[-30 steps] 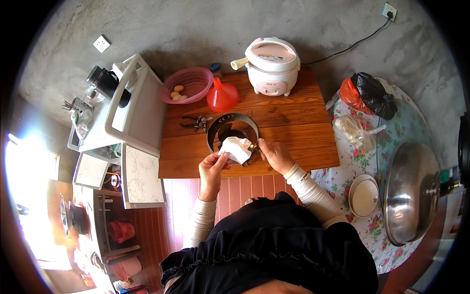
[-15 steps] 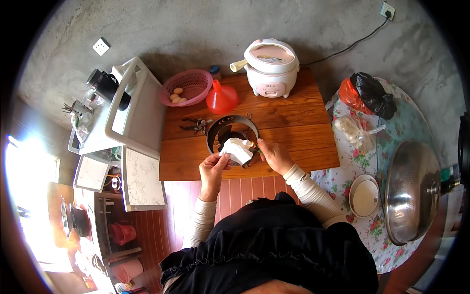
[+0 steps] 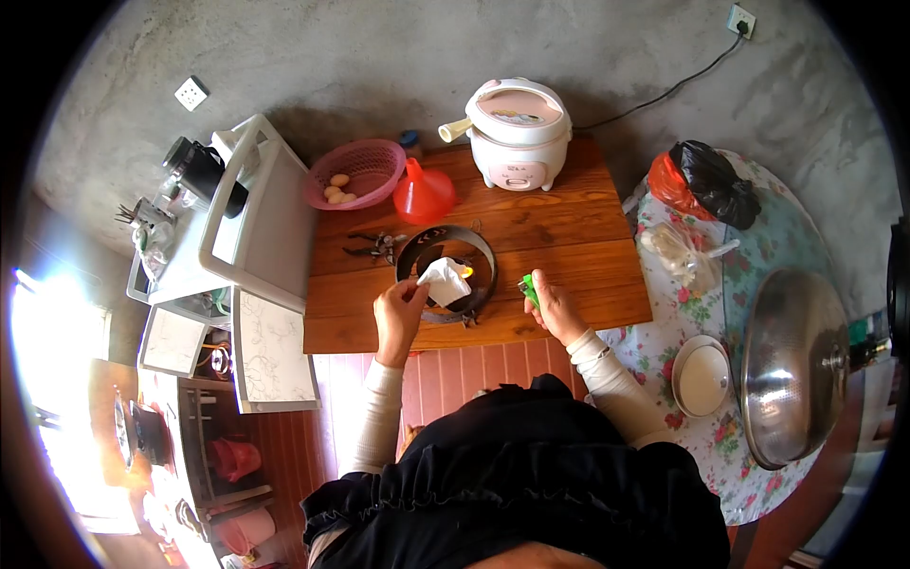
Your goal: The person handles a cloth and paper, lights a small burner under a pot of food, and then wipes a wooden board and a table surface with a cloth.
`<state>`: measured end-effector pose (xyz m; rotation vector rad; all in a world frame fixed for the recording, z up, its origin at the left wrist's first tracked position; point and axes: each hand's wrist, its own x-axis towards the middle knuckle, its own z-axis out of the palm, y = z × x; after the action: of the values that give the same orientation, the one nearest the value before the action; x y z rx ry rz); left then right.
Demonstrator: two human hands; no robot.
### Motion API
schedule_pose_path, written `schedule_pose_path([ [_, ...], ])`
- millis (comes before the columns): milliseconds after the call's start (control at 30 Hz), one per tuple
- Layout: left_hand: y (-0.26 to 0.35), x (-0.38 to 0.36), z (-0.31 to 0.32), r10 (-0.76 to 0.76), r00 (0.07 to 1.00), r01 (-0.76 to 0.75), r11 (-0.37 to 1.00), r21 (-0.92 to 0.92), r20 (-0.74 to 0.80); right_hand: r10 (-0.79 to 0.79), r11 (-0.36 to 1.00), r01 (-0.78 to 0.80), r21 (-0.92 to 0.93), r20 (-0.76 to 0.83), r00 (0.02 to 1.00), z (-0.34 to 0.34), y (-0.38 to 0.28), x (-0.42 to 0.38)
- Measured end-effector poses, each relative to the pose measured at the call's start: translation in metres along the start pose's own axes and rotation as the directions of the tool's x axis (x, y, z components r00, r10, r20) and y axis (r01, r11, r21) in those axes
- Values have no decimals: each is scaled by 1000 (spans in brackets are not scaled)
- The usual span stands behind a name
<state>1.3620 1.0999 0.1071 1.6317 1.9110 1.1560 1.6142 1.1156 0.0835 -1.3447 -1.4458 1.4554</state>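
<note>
My left hand point(image 3: 400, 308) pinches the left edge of a piece of white paper point(image 3: 444, 284). A small yellow flame burns at the paper's upper right corner. Beneath the paper lies a round dark metal ring point(image 3: 406, 258) with dark pieces inside, partly hidden by the paper. My right hand point(image 3: 555, 307) is closed around a green lighter point(image 3: 529, 290), apart from the paper and to its right. A dark hand tool, perhaps pliers point(image 3: 365, 248), rests left of the ring on the wooden table point(image 3: 569, 242).
Behind the ring stand a red funnel point(image 3: 424, 194), a pink basket point(image 3: 374, 166) with several eggs, and a white rice cooker point(image 3: 519, 142). On the flowered table to the right are plastic bags point(image 3: 730, 190), bowls point(image 3: 703, 377) and a large metal lid point(image 3: 794, 365). A white cart point(image 3: 275, 209) stands left.
The right hand with the lighter has moved away from the paper to the right. The flame now stays on the paper's corner, and the paper has shifted slightly left over the ring.
</note>
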Motion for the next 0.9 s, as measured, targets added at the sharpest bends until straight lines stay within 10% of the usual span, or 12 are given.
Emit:
schedule_pose_path([
  [300, -25, 39, 25, 28, 997, -46, 954, 295, 65, 55, 993, -44, 109, -101, 993, -11, 2, -24],
  [567, 87, -23, -70, 540, 617, -536, 821, 197, -572, 191, 974, -136, 183, -329, 925, -18, 12, -62],
  [700, 116, -72, -73, 903, 383, -915, 343, -212, -194, 135, 979, -54, 194, -431, 892, -21, 29, -105],
  [833, 140, -103, -9, 866, 470, -728, 491, -479, 173, 169, 968, -75, 239, -402, 900, -26, 45, -159],
  [900, 134, -126, 25, 796, 490, -607, 603, -517, 354, -107, 984, 157, 86, -416, 903, -33, 67, -187],
])
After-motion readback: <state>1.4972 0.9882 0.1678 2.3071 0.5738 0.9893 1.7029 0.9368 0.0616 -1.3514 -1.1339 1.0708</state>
